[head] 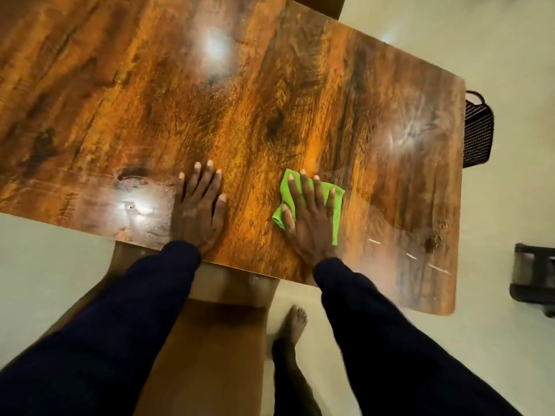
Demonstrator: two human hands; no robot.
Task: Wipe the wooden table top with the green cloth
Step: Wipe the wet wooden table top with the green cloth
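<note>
- My green cloth (pixel 338 205) lies flat on the wooden table top (pixel 270 100), close to the table's near edge and right of its middle.
- My right hand (pixel 309 217) presses down on the cloth, palm flat and fingers straight and spread. The fingertips reach past the cloth's far edge, and nothing is curled round it.
- My left hand (pixel 198 211) rests flat on the bare wood, left of the cloth and apart from it. Its fingers are straight and it holds nothing.
- Both dark sleeves (pixel 390 325) run back from the cloth toward me.
- The top is glossy, with dark-streaked orange-brown grain. Glare spots sit left of the cloth (pixel 135 207), far beyond it (pixel 214 46) and beyond it to the right (pixel 411 130).
- A few short pale marks (pixel 411 256) show to the right of the cloth, close to the near edge.
- Below the cloth, under the table edge, I see a brown surface (pixel 210 340) and my bare foot (pixel 292 325) on the pale floor (pixel 510 40).
- Far right of the cloth, a black mesh object (pixel 477 130) is half hidden by the table's end, so I cannot tell what it is.
- Right of the cloth and nearer me, a dark blurred object (pixel 534 277) is cut off by the frame.
- The cloth's middle is hidden under my hand, and the table's left end runs out of view.
</note>
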